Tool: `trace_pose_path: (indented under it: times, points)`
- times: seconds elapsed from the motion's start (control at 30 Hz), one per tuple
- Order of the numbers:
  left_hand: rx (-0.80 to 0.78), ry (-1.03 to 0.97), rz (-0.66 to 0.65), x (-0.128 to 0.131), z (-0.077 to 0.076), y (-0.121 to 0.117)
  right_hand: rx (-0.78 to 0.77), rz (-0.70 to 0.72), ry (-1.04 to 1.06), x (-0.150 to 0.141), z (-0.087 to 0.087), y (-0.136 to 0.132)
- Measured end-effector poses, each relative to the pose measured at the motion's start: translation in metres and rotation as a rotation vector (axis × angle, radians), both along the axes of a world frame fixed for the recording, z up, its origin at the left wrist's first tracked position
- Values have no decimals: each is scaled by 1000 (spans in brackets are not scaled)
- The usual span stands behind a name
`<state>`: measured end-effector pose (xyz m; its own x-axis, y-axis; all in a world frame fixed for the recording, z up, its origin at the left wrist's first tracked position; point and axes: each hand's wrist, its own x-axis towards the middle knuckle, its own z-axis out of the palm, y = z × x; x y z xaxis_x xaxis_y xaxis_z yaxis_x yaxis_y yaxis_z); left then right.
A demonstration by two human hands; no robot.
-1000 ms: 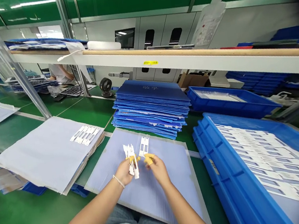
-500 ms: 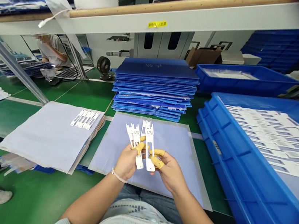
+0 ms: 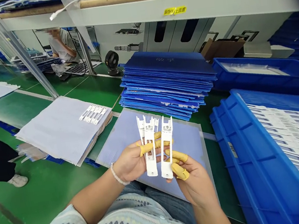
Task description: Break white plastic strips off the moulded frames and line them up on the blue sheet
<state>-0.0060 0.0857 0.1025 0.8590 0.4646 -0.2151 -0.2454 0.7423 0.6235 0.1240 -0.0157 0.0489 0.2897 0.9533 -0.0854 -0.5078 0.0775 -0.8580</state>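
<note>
Yellow finger covers are on both my hands. My left hand (image 3: 134, 161) is closed around white plastic frames (image 3: 149, 137), which stand nearly upright and overlap, so part of the bunch is hidden. Between the fingers and thumb of my right hand (image 3: 192, 174) is a single white plastic frame (image 3: 167, 148) with a long slot and a forked top end. It is close beside the bunch, a narrow gap apart. Beneath both hands lies a pale sheet (image 3: 115, 142) on the table. To the left, several similar white frames (image 3: 93, 114) lie in a row on a stack of white sheets (image 3: 55, 128).
A tall stack of blue folders (image 3: 167, 80) stands behind my hands. On the right is a blue crate (image 3: 239, 144) holding rows of white frames, with another blue tray (image 3: 268, 70) behind it. A shelf beam (image 3: 136, 12) crosses above. A person (image 3: 62, 44) sits at the far left.
The view has shifted, and both hands appear larger and further right. The frames look closer to the camera and turned more face-on. Each hand keeps its hold.
</note>
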Motion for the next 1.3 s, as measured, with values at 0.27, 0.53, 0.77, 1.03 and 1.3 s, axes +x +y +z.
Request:
trace_pose_path:
  times: [0.27,0.53,0.77,1.03,1.3]
  points:
    - [10,-84,-110,-4,0,1,28,10,-29,-4,12,-7]
    - [-67,-116,-175,-4,1,4,12,39,7,-5,13,-8]
    - [-83,-146,-220,-2,4,1,9,36,32,-8,12,-9]
    - [-78,-155,-203,-2,7,0,14,71,66,-8,15,-13]
    - [6,-160,-217,-6,7,-3,62,25,24,-14,17,-13]
